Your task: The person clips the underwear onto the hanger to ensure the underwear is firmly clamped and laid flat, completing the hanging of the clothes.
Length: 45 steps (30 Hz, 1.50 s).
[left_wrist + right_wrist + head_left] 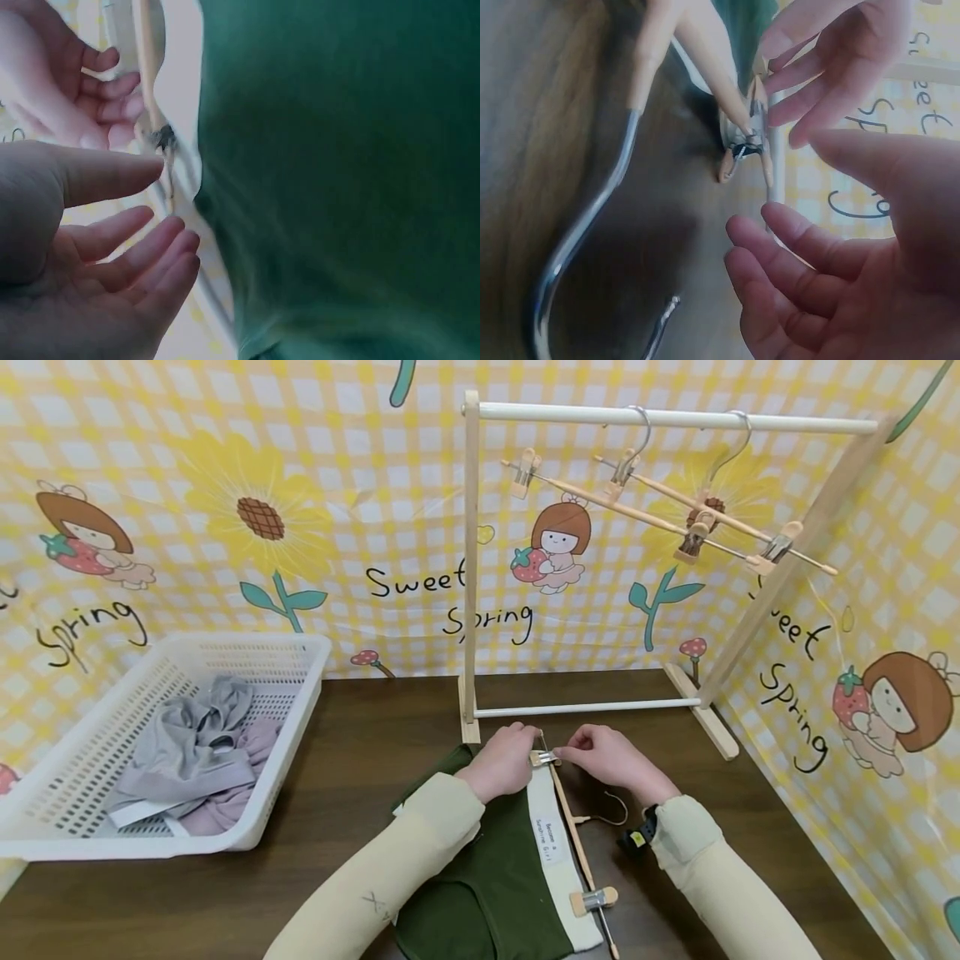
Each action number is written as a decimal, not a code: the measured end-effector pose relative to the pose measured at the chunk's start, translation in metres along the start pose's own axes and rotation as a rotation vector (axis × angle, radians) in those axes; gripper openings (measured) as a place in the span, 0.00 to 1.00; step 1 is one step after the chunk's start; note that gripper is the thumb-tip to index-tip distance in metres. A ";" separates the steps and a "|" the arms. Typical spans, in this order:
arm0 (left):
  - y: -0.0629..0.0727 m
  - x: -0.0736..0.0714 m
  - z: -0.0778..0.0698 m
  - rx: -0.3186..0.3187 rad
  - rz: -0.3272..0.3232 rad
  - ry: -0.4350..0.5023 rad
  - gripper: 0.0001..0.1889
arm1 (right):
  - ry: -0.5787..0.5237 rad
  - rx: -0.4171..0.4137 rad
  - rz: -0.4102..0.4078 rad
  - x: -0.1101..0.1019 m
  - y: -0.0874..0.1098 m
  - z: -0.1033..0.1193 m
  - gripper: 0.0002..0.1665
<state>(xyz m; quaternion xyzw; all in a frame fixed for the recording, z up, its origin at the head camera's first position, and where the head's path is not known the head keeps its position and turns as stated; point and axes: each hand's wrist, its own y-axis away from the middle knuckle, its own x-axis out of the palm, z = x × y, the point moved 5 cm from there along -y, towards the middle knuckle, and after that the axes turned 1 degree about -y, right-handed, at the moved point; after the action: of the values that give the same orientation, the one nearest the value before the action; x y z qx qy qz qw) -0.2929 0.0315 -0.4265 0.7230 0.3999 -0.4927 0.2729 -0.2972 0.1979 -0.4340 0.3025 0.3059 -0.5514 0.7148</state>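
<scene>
A dark green garment (480, 893) with a wide white printed band lies on the table. Along that band runs a wooden clip hanger (573, 827), its metal hook pointing right. The near clip (594, 900) sits over the band's lower end. At the far end, the other clip (544, 758) is also on the band. My left hand (504, 762) is beside this far clip, thumb and fingers apart in the left wrist view. My right hand (611, 760) is at the clip's other side; in the right wrist view its loosely bent fingers (795, 281) hold nothing.
A white plastic basket (288, 752) with grey and mauve clothes (191, 752) stands on the left. Behind my hands rises a wooden rack (471, 568) with a white top rail (555, 413). Two clip hangers (637, 510) hang from it. Patterned cloth covers the walls.
</scene>
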 end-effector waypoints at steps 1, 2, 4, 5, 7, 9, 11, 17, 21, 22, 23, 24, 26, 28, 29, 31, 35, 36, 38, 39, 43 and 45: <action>-0.001 0.002 0.000 -0.013 -0.007 -0.011 0.25 | 0.004 0.007 0.003 0.002 -0.002 0.000 0.19; -0.002 0.003 0.000 -0.024 -0.011 -0.017 0.24 | 0.012 0.010 0.007 0.004 -0.004 0.000 0.19; -0.002 0.006 0.001 -0.041 -0.008 -0.029 0.23 | 0.026 0.009 0.022 0.008 -0.007 0.000 0.18; -0.003 0.007 0.002 -0.045 -0.008 -0.036 0.22 | 0.032 0.008 0.030 0.010 -0.008 0.000 0.18; -0.004 0.008 0.004 -0.050 -0.004 -0.056 0.18 | 0.042 0.001 0.041 0.013 -0.009 0.000 0.18; -0.006 0.010 0.006 -0.050 0.001 -0.063 0.16 | 0.047 -0.004 0.048 0.015 -0.010 0.000 0.18; -0.007 0.011 0.009 -0.054 0.005 -0.060 0.15 | 0.038 -0.002 0.049 0.017 -0.011 0.000 0.18; -0.009 0.013 0.012 -0.064 0.037 -0.051 0.16 | -0.003 -0.010 0.058 0.022 -0.012 0.000 0.18; -0.007 0.013 0.012 -0.069 0.044 -0.052 0.14 | -0.039 -0.023 0.063 0.020 -0.011 0.000 0.18; -0.007 0.013 0.013 -0.070 0.037 -0.047 0.13 | -0.055 -0.028 0.066 0.020 -0.011 0.000 0.18; -0.007 0.013 0.013 -0.075 0.030 -0.034 0.12 | -0.071 -0.033 0.068 0.019 -0.010 0.000 0.18; -0.006 0.013 0.013 -0.081 0.021 -0.022 0.11 | -0.088 -0.038 0.070 0.018 -0.010 0.000 0.17; -0.006 0.013 0.014 -0.093 0.005 0.009 0.12 | -0.136 -0.037 0.072 0.016 -0.010 0.000 0.17; -0.005 0.013 0.016 -0.108 -0.001 0.044 0.14 | -0.190 -0.040 0.076 0.014 -0.009 0.001 0.16; -0.005 0.013 0.016 -0.115 0.001 0.062 0.15 | -0.214 -0.039 0.075 0.013 -0.009 0.001 0.16; -0.005 0.014 0.018 -0.126 0.006 0.097 0.16 | -0.270 -0.034 0.075 0.011 -0.010 0.001 0.15; -0.005 0.012 0.020 -0.135 0.015 0.145 0.16 | -0.312 0.010 0.073 0.005 -0.009 0.001 0.19; -0.005 0.011 0.020 -0.132 0.015 0.147 0.16 | -0.309 0.018 0.072 0.003 -0.009 0.001 0.19; -0.004 0.011 0.019 -0.119 0.024 0.132 0.14 | -0.302 0.039 0.071 0.001 -0.007 0.000 0.18; -0.004 0.011 0.019 -0.115 0.031 0.125 0.14 | -0.302 0.044 0.072 0.001 -0.006 0.000 0.18; -0.003 0.010 0.019 -0.099 0.058 0.139 0.12 | -0.303 0.058 0.078 -0.002 -0.003 -0.003 0.18; -0.003 0.008 0.020 -0.088 0.059 0.160 0.12 | -0.303 0.061 0.081 -0.003 -0.002 -0.005 0.20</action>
<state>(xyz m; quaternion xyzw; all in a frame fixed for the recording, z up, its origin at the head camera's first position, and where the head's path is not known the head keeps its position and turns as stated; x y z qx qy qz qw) -0.3034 0.0196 -0.4416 0.7588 0.4202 -0.4072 0.2860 -0.3005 0.2031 -0.4354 0.2494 0.1653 -0.5704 0.7649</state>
